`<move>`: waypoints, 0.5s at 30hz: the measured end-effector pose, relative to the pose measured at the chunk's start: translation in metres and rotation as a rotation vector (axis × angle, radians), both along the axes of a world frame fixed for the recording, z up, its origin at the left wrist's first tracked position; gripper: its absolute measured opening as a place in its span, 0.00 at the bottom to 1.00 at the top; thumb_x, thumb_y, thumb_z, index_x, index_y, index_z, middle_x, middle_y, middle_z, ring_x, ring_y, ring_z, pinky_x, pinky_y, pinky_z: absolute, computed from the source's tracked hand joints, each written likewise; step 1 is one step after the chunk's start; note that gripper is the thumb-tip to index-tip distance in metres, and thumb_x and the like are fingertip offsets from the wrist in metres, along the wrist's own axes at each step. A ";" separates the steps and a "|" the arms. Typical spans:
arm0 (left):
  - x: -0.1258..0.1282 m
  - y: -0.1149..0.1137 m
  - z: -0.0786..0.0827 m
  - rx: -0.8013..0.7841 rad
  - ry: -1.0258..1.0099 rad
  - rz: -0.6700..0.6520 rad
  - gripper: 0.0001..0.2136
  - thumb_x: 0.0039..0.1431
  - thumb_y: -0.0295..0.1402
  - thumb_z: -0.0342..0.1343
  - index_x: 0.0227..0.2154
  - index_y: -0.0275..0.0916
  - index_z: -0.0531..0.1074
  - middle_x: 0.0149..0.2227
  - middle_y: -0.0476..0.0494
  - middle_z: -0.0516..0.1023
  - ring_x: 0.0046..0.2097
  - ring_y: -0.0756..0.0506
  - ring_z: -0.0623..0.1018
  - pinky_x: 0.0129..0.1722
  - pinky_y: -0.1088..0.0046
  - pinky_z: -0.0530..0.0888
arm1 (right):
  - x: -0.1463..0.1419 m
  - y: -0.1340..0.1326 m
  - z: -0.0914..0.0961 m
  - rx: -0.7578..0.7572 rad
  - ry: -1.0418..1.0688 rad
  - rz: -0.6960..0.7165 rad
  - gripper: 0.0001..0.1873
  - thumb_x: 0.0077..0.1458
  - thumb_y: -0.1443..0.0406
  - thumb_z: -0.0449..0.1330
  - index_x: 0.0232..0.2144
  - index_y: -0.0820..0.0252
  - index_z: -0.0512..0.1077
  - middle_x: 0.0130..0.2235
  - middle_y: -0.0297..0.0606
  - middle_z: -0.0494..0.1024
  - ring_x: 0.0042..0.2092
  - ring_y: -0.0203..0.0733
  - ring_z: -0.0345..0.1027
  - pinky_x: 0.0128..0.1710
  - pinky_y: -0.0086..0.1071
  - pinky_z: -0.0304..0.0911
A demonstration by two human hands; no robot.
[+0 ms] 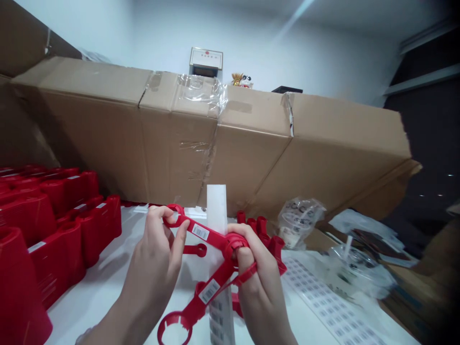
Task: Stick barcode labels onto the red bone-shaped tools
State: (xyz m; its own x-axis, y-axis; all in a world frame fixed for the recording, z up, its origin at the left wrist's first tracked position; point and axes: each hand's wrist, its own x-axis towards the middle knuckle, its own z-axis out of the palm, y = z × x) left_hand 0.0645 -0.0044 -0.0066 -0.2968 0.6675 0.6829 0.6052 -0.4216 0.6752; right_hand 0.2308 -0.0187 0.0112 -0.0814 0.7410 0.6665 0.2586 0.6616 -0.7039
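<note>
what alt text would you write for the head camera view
The left hand and right hand grip barcode-labelled red plastic wrenches above a white table. Rows of red plastic items sit to the left, a barcode label sheet to the right, and large cardboard boxes behind.

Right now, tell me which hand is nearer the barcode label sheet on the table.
Right hand, just left of the barcode label sheet; the left hand sits farther left of it, both on the red plastic wrench.

Red wrench-shaped tool (212, 238): glossy moulded plastic, matt paper barcode label (200, 232). Cartons (178, 143): rough corrugated cardboard, shiny clear tape (201, 93).
</note>
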 end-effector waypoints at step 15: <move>-0.046 -0.017 0.041 -0.554 -0.590 -0.766 0.13 0.56 0.48 0.66 0.35 0.45 0.81 0.35 0.44 0.84 0.45 0.36 0.82 0.48 0.57 0.81 | 0.027 0.010 0.026 -0.118 -0.060 0.057 0.14 0.69 0.61 0.50 0.34 0.56 0.72 0.32 0.33 0.74 0.33 0.40 0.67 0.33 0.31 0.60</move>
